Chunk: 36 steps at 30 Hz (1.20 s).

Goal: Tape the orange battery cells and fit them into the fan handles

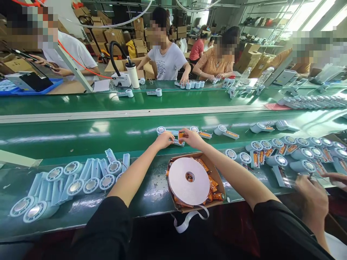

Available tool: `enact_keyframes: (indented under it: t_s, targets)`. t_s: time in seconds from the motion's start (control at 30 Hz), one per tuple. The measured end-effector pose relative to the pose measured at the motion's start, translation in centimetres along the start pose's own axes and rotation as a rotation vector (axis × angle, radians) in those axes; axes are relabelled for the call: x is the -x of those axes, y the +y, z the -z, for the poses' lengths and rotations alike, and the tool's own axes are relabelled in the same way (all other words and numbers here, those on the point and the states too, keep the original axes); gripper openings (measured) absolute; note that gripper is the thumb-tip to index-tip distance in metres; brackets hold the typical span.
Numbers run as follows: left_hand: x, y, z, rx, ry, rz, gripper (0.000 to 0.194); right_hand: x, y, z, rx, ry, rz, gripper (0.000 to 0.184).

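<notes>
While the left hand pinches a pale-blue housing and the right hand grips an orange pack over it, seemingly unfilled housings lie left of the left hand, filled housings beyond the right.

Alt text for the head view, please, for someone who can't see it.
A person's right hand holds an orange piece at a pale blue casing, the left hand beside it, over a green surface. Nearer stands a box of orange packets topped by a white roll, with more casings either side; co-workers are opposite.
</notes>
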<state>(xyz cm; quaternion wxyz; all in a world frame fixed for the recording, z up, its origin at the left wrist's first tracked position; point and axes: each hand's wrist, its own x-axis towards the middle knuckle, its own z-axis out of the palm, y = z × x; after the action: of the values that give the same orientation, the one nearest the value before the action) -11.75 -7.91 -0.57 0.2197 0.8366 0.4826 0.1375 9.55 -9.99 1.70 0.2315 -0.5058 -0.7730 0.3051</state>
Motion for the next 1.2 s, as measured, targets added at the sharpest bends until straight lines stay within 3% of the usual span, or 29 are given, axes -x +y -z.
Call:
enact_keyframes:
  t_s: [0.2,0.37,0.57,0.9,1.2]
  targets:
    - [-0.1,0.9,0.0,0.139,0.068,0.126,0.013,0.0,-0.1,0.6,0.324,-0.056,0.015,0.034]
    - [-0.4,2.0,-0.4,0.199,0.096,0.206,0.018,0.0,-0.4,1.1,0.532,-0.119,0.025,0.046]
    - [-0.9,2.7,-1.0,0.201,0.101,0.225,0.013,0.1,-0.6,0.8,0.703,-0.220,0.030,0.032]
    - [-1.8,3.3,-1.9,0.201,0.116,0.230,0.013,-0.7,-0.6,-1.0,0.789,-0.331,0.026,0.037]
    - [-2.5,3.9,-1.9,0.183,0.114,0.236,0.011,-1.5,-0.7,-0.4,0.790,-0.340,0.009,0.037]
